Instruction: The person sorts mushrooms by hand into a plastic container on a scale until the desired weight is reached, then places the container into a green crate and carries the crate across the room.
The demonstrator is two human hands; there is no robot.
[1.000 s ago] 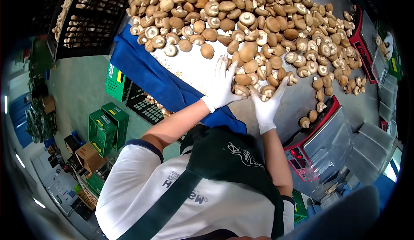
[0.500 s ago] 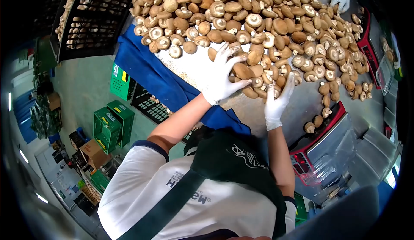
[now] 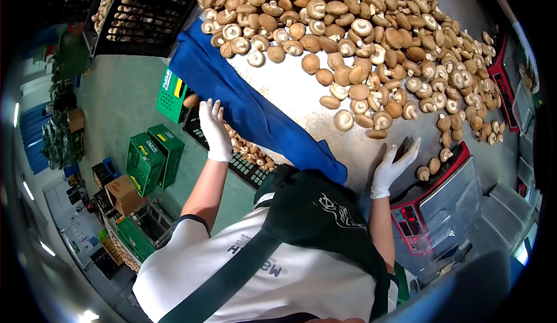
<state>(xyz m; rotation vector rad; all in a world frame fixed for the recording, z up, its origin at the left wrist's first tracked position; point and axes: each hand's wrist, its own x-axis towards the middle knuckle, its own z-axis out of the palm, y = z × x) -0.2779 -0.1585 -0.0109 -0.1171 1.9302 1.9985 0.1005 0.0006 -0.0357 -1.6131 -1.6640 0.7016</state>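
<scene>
Swinging left hand (image 3: 213,130) from mushrooms (image 3: 371,38) to crate (image 3: 232,154)

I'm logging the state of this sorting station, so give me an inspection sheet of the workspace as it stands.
Surface: metal table, blue cloth draped over its near edge.
Job's things: mushroom pile on the table; mushrooms in a black crate below.
Clutter: red scales, green crates, cardboard box.
Hands: both gloved; left hand above the black crate, fingers spread; right hand open by the pile's edge.
Cables: nothing seen.
Surroundings: concrete floor, black crate of mushrooms up left.
</scene>
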